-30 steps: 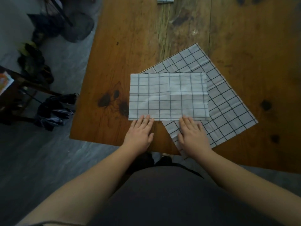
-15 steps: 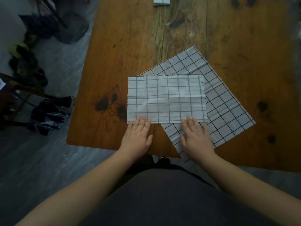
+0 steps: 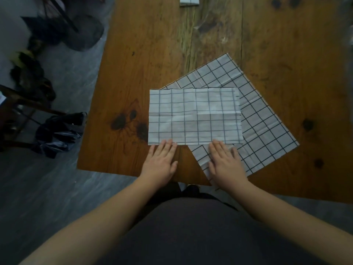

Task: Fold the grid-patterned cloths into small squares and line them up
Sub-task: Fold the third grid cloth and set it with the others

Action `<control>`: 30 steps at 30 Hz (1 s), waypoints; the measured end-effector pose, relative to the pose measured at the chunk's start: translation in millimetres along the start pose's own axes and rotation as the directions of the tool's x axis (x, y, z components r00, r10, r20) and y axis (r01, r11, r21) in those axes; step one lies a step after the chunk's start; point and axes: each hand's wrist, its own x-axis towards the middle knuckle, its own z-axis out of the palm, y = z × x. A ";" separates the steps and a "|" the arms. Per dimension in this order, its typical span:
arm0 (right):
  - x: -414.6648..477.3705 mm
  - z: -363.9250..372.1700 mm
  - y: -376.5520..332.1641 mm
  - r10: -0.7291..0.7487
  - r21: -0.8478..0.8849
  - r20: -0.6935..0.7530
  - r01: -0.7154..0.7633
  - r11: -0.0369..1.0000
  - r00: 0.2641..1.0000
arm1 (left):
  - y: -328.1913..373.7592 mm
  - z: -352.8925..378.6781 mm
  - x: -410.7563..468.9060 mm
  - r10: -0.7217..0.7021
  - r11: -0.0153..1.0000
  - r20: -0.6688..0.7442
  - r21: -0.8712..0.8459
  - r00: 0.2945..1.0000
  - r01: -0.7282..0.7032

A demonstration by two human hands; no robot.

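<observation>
Top cloth (image 3: 194,116) folded once, on counter (image 3: 133,73) over unfolded 2nd cloth (image 3: 267,134). Left grip (image 3: 160,161) & right grip (image 3: 226,161) flat, holding nothing, touching its near edge. One small square (image 3: 189,0) done at far edge. Todo: more folds, 2nd cloth, lineup.

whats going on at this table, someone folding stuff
A person at a wooden table is folding grid-patterned cloths. One cloth, the half-folded rectangle, lies on top of an unfolded cloth that sits at an angle. The left hand and right hand lie flat, fingers straight, with their tips at the rectangle's near edge. The right hand rests on the unfolded cloth. A small folded cloth sits at the far edge, partly out of view.
</observation>
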 end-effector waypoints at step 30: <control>66.8 -34.6 25.7 -0.272 0.051 -0.179 0.285 0.957 0.945 | 33.0 -28.1 65.4 0.112 0.950 -0.276 -0.252 0.955 -0.185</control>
